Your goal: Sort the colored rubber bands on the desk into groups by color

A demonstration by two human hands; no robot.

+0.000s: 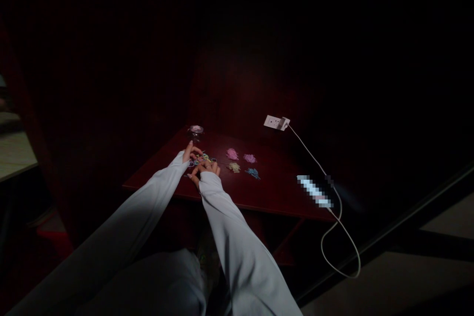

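Left hand (188,152) half-curled at left edge of the mixed-colour pile of small bands (205,157), clear round container (195,130) behind; right hand (207,168) bent over the pile's near side, can't tell if either grips any. Rightward on the counter (276,190): pink pile (232,153), cream pile (233,168) nearer, then lilac pile (250,158), blue pile (253,173) nearer.

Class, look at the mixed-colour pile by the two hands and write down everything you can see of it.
The mixed-colour pile is a loose, low scatter of small, thin pieces, with yellow, green, pink and purple among them; some look like loops. It lies on the dark red table. The left hand and the right hand are at it, hiding part of it. What the pieces are made of, and whether any is pinched, cannot be made out.
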